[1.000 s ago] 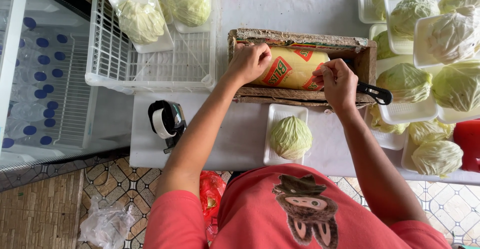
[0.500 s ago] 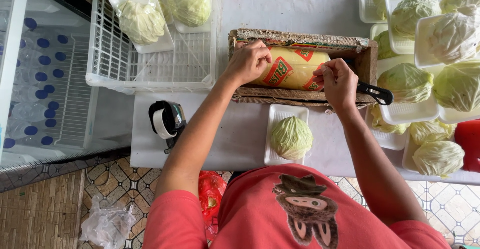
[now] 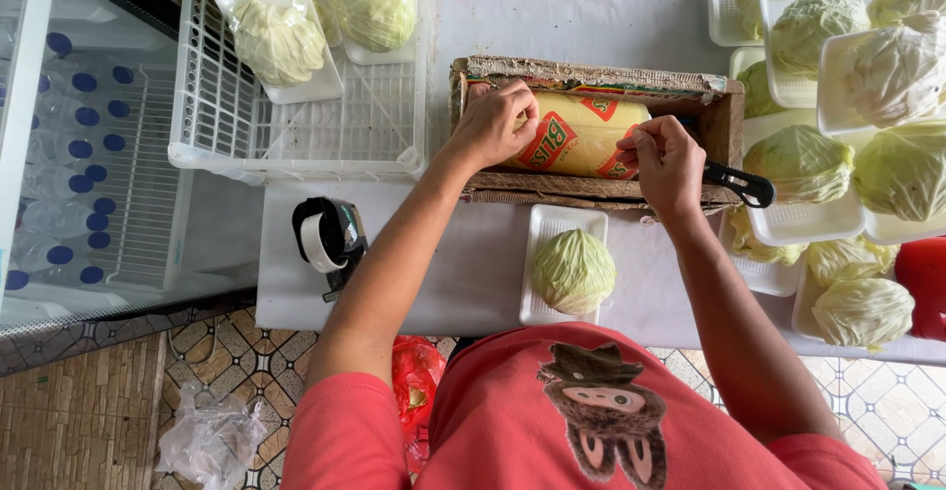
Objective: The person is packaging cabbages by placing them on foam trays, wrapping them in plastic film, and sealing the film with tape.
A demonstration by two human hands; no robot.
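Left hand (image 3: 498, 124): resting on the left part of the yellow roll (image 3: 576, 135), fingers curled over its top edge; it looks closed on the roll, thumb side toward the person.
Right hand (image 3: 665, 160): fingers pinched together at the right end of the roll, touching its surface; whether a film edge is between the fingertips cannot be told.
Yellow roll: lies on its side inside the cardboard box (image 3: 724, 121), lengthwise, with red patches on its wrap.
Cardboard box: worn, open at the top, set across the middle of the desk (image 3: 473, 273).
Black handle (image 3: 741, 183): sticks out from the right end of the box, just past the right hand.
Cabbage on tray (image 3: 574, 271): one wrapped head on a white foam tray, just in front of the box, near the person's chest.
Stacked cabbages (image 3: 847, 106): many heads on white trays, crowded at the right side of the desk.
White basket (image 3: 296, 135): left of the box, holding several cabbages on trays.
Tape dispenser (image 3: 330, 239): black with a white roll, at the left front corner of the desk.
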